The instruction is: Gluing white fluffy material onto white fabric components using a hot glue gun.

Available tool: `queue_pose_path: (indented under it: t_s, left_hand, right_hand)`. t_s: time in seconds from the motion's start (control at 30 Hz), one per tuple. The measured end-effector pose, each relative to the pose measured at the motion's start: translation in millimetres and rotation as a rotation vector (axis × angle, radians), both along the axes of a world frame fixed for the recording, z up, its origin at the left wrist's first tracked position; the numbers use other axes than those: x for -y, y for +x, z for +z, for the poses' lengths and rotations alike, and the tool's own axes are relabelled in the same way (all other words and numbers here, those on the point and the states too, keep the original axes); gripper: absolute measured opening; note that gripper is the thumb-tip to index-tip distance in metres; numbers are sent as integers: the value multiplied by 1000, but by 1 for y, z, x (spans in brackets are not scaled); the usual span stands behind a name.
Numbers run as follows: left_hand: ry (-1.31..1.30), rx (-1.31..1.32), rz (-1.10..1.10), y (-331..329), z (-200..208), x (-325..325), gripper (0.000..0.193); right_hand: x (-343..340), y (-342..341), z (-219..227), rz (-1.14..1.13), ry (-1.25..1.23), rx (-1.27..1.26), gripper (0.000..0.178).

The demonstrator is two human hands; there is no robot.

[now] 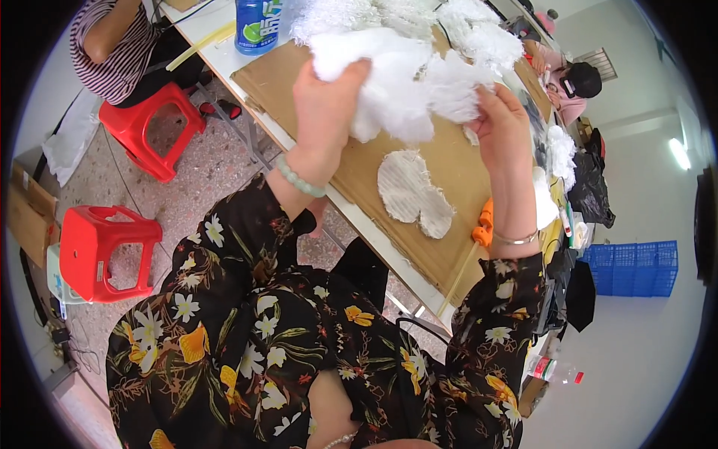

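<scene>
My left hand [327, 101] grips the left side of a fluffy white fabric piece [393, 78], its thumb on top. At the piece's right end, my right hand [502, 120] pinches the edge between thumb and fingers. The fabric is held up over a brown cardboard sheet [359, 173] on the table. Below it, on the cardboard, lies a flat off-white fabric cutout [410, 188] with a rounded, lobed outline. An orange tool [485, 223], partly hidden by my right forearm, rests beside a thin pale yellow stick.
More white fluffy fabric [479, 41] is heaped at the table's far side. A blue bottle [258, 28] stands at the far left. Red stools [105, 251] are on the floor to the left. One person [112, 56] sits far left, another [572, 82] far right.
</scene>
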State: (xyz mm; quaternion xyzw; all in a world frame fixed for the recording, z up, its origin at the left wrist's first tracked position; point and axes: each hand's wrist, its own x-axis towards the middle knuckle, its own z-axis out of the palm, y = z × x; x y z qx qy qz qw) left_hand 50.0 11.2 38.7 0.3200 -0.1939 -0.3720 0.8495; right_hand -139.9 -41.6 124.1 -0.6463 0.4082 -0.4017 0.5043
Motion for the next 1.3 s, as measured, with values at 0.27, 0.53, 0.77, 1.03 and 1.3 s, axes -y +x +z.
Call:
queue_pose_path:
  t_s: [0.27,0.53,0.77,1.03,1.3]
  left_hand:
    - [-28,-196,-130,15,-17,7,37]
    - [-17,-147,-174,9,-19,4,38]
    - [-16,-122,-180,6,-18,5,36]
    - [-56,-119,-164,5,-16,6,36]
    - [-103,-160,-200,7,-23,6,42]
  right_hand:
    - [86,-101,-10,-354,211,537,17]
    - [111,-156,21,-749,-215,92,21]
    - [143,-66,-30,-346,-200,-699,38]
    - [81,1,6,-334,-802,-1067,40]
    - [4,76,-13,251,-298,-364,19]
